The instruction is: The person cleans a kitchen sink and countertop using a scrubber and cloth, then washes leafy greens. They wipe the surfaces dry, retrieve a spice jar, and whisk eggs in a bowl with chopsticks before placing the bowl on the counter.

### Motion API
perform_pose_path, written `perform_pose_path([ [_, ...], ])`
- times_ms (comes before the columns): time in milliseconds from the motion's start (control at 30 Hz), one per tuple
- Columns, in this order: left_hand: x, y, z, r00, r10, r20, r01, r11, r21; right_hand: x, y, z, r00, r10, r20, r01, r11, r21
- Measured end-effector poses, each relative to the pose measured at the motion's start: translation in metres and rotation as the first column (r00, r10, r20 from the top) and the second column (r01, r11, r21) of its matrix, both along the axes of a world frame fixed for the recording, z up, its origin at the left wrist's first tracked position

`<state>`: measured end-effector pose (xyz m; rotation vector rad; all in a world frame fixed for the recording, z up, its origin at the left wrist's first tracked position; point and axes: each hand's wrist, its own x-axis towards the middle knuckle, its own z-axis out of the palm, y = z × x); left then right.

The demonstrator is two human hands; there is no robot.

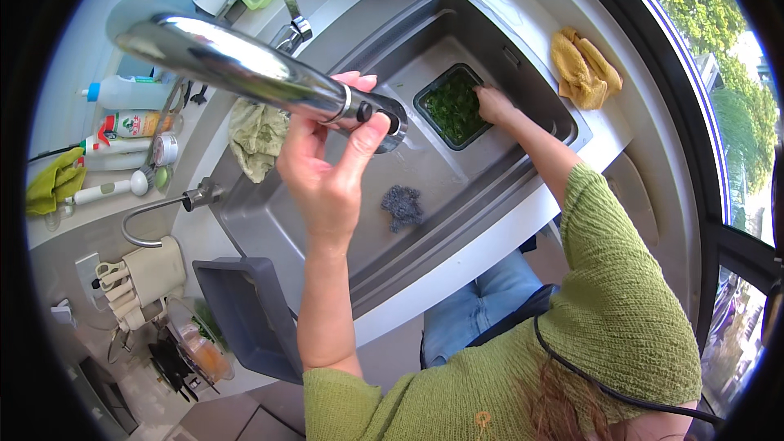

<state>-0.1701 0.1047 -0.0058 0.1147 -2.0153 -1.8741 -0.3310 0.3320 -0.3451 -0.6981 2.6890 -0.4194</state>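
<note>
My left hand is wrapped around the spray head of the chrome kitchen faucet, its thumb on the head near black buttons. Below and to the right, a dark-rimmed rectangular container sits on the bottom of the stainless steel sink. Chopped leafy greens fill much of it. My right hand grips the container at its right rim, the fingertips partly hidden. A grey scouring pad lies on the sink floor nearer to me. No water stream is discernible.
A yellow cloth lies on the right counter, and a pale patterned cloth hangs over the sink's left edge. A grey plastic basin, a small curved tap, a knife block and several bottles stand to the left.
</note>
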Motion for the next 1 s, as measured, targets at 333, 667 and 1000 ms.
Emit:
perform_pose_path([
  [333, -0.051, -0.076, -0.023, 0.993, 0.102, -0.060, -0.111, 0.619, -0.777, -0.015, -0.023, 0.025, 0.995, -0.065, 0.074, 0.055, 0.990, 0.132],
  [667, -0.152, -0.134, -0.024, 0.963, 0.267, -0.022, 0.217, -0.826, -0.520, -0.032, -0.002, 0.013, 0.981, -0.065, 0.181, 0.045, 0.993, 0.112],
  [1000, -0.011, -0.054, -0.158, 0.950, 0.040, 0.309, 0.270, 0.389, -0.881, -0.032, -0.039, -0.013, 0.982, 0.066, 0.175, -0.056, 0.997, -0.062],
])
